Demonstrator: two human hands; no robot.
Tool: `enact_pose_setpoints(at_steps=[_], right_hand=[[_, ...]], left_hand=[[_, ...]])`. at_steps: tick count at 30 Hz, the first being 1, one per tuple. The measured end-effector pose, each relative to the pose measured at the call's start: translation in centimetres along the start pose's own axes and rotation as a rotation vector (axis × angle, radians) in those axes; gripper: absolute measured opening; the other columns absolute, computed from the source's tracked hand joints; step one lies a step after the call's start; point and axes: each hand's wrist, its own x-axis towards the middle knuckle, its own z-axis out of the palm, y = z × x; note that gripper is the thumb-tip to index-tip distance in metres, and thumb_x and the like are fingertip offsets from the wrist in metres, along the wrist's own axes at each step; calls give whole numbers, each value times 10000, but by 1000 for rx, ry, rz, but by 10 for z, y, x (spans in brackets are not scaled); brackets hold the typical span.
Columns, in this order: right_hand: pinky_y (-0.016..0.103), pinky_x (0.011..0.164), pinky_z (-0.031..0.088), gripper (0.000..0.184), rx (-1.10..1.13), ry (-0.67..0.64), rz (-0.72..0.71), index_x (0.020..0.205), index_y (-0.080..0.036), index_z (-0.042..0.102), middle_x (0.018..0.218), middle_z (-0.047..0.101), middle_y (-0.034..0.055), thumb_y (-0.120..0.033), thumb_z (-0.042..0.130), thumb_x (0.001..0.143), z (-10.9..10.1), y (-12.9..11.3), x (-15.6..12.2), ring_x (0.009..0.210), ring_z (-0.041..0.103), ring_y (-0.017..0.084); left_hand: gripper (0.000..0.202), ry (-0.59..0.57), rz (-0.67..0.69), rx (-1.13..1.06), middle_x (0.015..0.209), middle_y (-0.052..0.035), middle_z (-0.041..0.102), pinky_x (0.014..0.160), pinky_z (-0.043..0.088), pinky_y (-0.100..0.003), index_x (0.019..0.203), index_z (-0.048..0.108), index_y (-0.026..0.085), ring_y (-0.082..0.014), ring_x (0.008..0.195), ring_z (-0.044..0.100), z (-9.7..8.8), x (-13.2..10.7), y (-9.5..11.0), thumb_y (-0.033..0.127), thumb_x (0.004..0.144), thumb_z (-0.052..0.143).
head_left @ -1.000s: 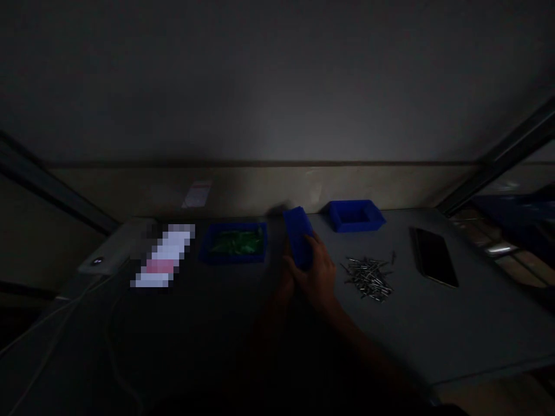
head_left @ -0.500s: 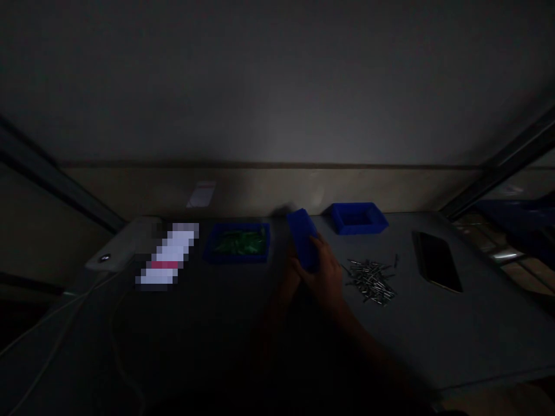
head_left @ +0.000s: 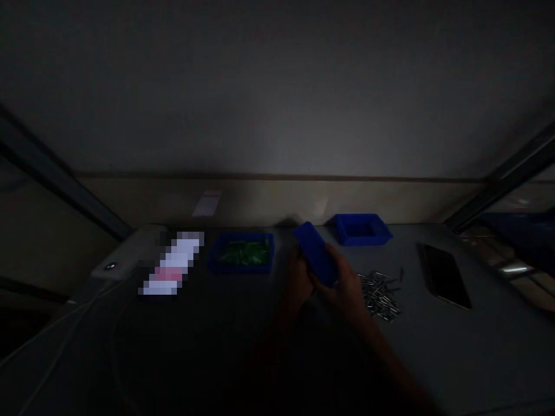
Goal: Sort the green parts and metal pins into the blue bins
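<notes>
A blue plastic bin (head_left: 316,254) is held tilted above the table between my hands. My right hand (head_left: 344,283) is closed round its right side, the thumb across the near end and the fingers along the edge. At its left side is my left hand (head_left: 300,283), closed against the bin, its fingertips hidden behind it. I cannot see into this bin. Just right of my right hand lies a loose pile of slim metal pins (head_left: 381,297), partly covered by that hand.
A blue bin with green pieces (head_left: 245,254) stands on the left. Another blue bin (head_left: 363,230) stands by the back wall. A phone (head_left: 444,274) lies at the right. A white box (head_left: 130,251) with cables and a pixelated bright sheet (head_left: 173,263) are at the left.
The held bin and both hands have shifted slightly right towards the pins, and the bin leans more. My right hand now covers part of the pile. The whole view has moved a little.
</notes>
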Motion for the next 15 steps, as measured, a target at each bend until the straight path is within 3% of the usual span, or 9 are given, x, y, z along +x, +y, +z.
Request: enact_pose_setpoints(at_steps=[5,10,12,15], right_hand=[[428,872,480,896,18,4,98,1421,-199,84,1287,492,139,-344,618,717,-21,12,-3,1120,529,275],[424,876,473,917,0,37,102,1426,-190,49,1332,444,144,-341,610,716,-33,20,-3,1157,496,279],[415,857,484,911,-13,43,102,1427,-194,44,1342,434,143,-336,601,720,-33,21,-3,1151,502,278],[418,848,489,889,-31,48,74,1427,-200,69,1328,450,138,-335,592,721,-31,22,-5,1145,506,279]], left_hand=[[319,54,80,173,1242,-101,502,1042,348,-395,1119,557,182,-218,1191,449,-11,-3,6,187,828,425],[329,112,40,252,1285,-111,469,1040,343,-386,1139,547,170,-222,1213,424,-20,9,1,276,865,398],[373,62,38,296,1325,-121,437,1047,325,-401,1187,513,157,-237,1241,393,-20,18,-1,297,854,421],[445,-118,114,367,1320,-127,455,1049,312,-408,1243,467,140,-242,1234,400,-20,30,-3,320,836,449]])
